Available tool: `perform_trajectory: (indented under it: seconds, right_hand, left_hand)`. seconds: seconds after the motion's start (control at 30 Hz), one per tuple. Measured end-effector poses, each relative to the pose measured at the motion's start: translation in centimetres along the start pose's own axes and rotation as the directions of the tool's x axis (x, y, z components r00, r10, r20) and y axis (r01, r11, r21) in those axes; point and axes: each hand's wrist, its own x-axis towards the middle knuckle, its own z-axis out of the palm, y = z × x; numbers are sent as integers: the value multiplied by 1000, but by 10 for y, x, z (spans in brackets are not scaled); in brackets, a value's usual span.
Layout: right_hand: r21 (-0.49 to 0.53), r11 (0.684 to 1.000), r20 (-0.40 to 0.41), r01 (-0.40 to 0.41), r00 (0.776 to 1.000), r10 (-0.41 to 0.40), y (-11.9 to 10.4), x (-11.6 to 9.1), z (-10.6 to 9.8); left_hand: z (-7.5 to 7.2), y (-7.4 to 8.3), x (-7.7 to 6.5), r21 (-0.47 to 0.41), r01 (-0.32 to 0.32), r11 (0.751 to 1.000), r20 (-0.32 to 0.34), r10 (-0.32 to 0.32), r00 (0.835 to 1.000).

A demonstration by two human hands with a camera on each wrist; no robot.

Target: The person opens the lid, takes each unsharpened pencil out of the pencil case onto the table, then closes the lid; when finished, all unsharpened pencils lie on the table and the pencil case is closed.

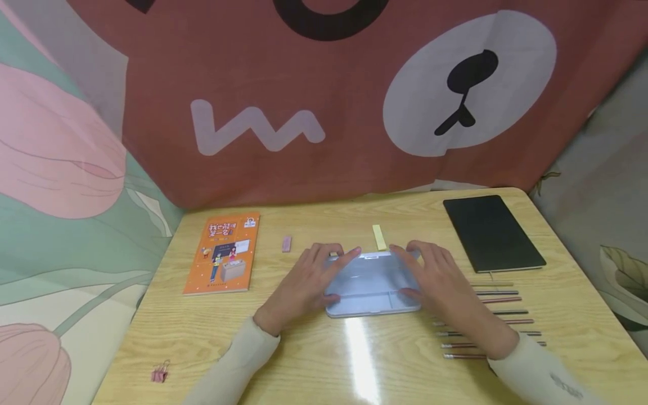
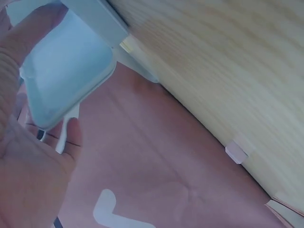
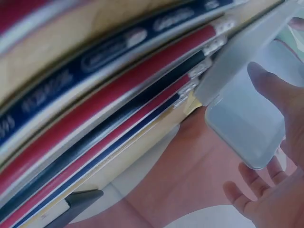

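Note:
A pale, translucent pencil case [image 1: 354, 305] lies on the table in front of the person, its lid [image 1: 372, 275] raised. At the lid's left side is the left hand [image 1: 309, 275], with the thumb on the inner face and fingers behind the edge, as the left wrist view shows on the lid [image 2: 76, 61]. The right hand [image 1: 432, 275] grips the opposite side the same way. In the right wrist view, its thumb lies over the lid [image 3: 244, 123] while the other fingers are spread behind. The case's visible compartments hold nothing.
Several pencils [image 1: 466, 356] lie in a row at right, partly under the right forearm. Behind them is a black notebook [image 1: 493, 233]. A yellow strip [image 1: 378, 237] and a small pink block [image 1: 287, 243] sit farther back. At left are an orange book [image 1: 223, 253] and binder clip [image 1: 160, 373].

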Motion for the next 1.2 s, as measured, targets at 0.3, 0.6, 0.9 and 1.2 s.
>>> perform_trajectory:
  seconds: [0.3,0.6,0.9,1.2]
  right_hand:
    - [63,998,49,1,999,-4,-19,-11,-3]
    - [-3,1000,215,-11,977,11,-34,-25,-5]
    - [34,999,211,-3,978,-5,-35,-29,-2]
    - [39,999,218,-19,976,10,-40,-30,-2]
  left_hand:
    - [-3,7,1,-126,-149,981,6,151,989]
    - [-3,13,-3,-159,-113,981,228,148,962]
    - [4,15,-7,-159,-132,978,229,167,959]
    - [4,16,-8,-232,-85,969,236,141,961]
